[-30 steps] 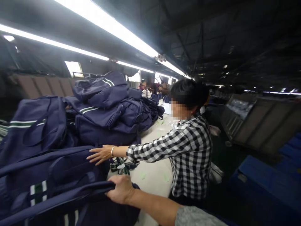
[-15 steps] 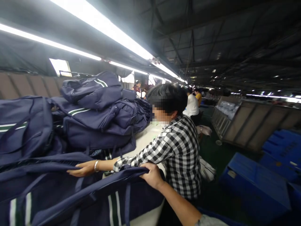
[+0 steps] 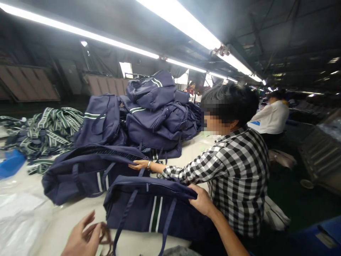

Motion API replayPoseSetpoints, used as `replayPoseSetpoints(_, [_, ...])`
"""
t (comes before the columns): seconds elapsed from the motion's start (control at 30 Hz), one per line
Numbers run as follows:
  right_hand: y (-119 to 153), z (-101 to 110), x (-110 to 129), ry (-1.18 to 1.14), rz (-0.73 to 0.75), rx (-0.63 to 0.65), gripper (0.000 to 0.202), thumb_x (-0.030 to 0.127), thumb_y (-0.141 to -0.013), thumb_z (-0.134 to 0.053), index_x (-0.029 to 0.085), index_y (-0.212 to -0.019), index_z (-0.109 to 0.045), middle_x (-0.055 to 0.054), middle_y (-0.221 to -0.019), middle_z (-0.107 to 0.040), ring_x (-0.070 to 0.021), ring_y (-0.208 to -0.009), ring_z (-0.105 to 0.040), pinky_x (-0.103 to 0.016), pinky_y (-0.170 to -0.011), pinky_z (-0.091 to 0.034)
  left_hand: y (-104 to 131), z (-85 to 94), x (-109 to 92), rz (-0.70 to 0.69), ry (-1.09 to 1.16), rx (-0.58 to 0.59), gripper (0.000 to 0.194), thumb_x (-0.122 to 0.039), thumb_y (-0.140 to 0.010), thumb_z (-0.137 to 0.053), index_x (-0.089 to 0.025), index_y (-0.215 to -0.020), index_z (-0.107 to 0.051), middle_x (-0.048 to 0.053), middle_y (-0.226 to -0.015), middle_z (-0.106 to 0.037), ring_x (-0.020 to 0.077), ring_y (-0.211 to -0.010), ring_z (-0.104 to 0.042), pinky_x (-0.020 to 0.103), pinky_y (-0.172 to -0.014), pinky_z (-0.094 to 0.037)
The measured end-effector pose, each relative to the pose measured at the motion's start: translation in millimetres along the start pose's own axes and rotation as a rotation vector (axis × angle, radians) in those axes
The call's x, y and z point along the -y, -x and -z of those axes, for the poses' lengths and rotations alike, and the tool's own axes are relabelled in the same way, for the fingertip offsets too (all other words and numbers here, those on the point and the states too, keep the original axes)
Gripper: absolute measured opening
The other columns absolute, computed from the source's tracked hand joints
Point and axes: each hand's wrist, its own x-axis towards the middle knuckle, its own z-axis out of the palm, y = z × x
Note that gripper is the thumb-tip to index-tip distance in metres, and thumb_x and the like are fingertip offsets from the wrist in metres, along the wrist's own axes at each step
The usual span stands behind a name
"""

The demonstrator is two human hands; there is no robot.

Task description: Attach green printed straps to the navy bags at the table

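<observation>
A navy duffel bag (image 3: 138, 209) with a green-and-white stripe and two hanging handles lies in front of me. My right hand (image 3: 201, 200) is closed on the upper right end of this bag, by its zipped top edge. Low at the left, my left hand (image 3: 82, 236) has its fingers apart, off the bag's left end. Some thin brown looped strands (image 3: 107, 238) show beside its fingertips; whether they touch is unclear. Behind my bag is another navy bag (image 3: 87, 177) with its top gaping, and a co-worker's hand (image 3: 140, 165) touches its right end.
A person in a checked shirt (image 3: 239, 177) stands close on the right. Several navy bags (image 3: 157, 121) are piled at the back of the pale table (image 3: 69, 206). Green-and-white straps (image 3: 53, 131) lie heaped at left, near clear plastic (image 3: 21, 220) and a blue piece (image 3: 12, 163).
My view has swung left and the bags sit further right in it. My left hand has come into sight. The right hand still grips the bag's end.
</observation>
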Motion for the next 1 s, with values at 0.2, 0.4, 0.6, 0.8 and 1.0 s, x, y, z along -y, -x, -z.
replayPoseSetpoints(0.2, [8.8, 2.6, 5.0, -0.021, 0.064, 0.063, 0.027, 0.012, -0.068, -0.052, 0.021, -0.089, -0.067, -0.002, -0.089, -0.067, -0.0194, -0.085, -0.062, -0.028, -0.077, -0.046, -133.3, 10.6, -48.3, -0.626, -0.4, -0.122, 0.057, -0.025, -0.077, -0.044, -0.009, -0.132, -0.047, 0.022, -0.141, -0.047, 0.0362, -0.132, -0.044, 0.053, -0.107, -0.039])
replayPoseSetpoints(0.4, [25.9, -4.1, 9.2, 0.02, 0.075, 0.033, 0.028, 0.01, -0.069, -0.048, 0.021, -0.088, -0.065, -0.004, -0.086, -0.065, -0.0205, -0.084, -0.061, -0.031, -0.077, -0.046, -221.1, -3.2, -55.7, -0.699, -0.829, 0.11, 0.056, -0.002, -0.068, -0.038, -0.007, -0.12, -0.059, 0.019, -0.124, -0.062, 0.035, -0.121, -0.053, 0.052, -0.1, -0.04])
replayPoseSetpoints(0.6, [41.6, -15.8, 3.7, 0.042, 0.055, -0.001, 0.038, 0.007, -0.064, -0.045, 0.022, -0.093, -0.066, -0.005, -0.092, -0.069, -0.0224, -0.092, -0.062, -0.034, -0.087, -0.046, -192.1, -1.5, -30.6, -0.831, -0.859, 0.138, 0.041, -0.003, -0.075, -0.036, -0.018, -0.093, -0.069, 0.01, -0.095, -0.069, 0.0263, -0.087, -0.063, 0.042, -0.081, -0.043])
replayPoseSetpoints(0.8, [35.7, -6.3, 4.7, 0.054, 0.034, 0.073, 0.035, 0.009, -0.069, -0.045, 0.021, -0.094, -0.066, -0.006, -0.095, -0.068, -0.0228, -0.095, -0.062, -0.034, -0.087, -0.047, -135.2, 15.7, 24.3, -0.829, -0.58, 0.089, 0.036, -0.007, -0.077, -0.041, -0.019, -0.098, -0.068, 0.007, -0.102, -0.073, 0.0209, -0.09, -0.066, 0.04, -0.094, -0.042])
replayPoseSetpoints(1.0, [14.0, 15.5, 20.7, 0.091, -0.039, 0.363, 0.032, 0.022, -0.077, -0.053, 0.022, -0.107, -0.066, -0.005, -0.101, -0.07, -0.0218, -0.095, -0.065, -0.031, -0.086, -0.05, -113.6, 15.4, 20.0, -0.756, -0.48, 0.029, 0.039, -0.005, -0.077, -0.038, -0.02, -0.097, -0.069, 0.006, -0.1, -0.074, 0.0194, -0.093, -0.066, 0.041, -0.098, -0.041])
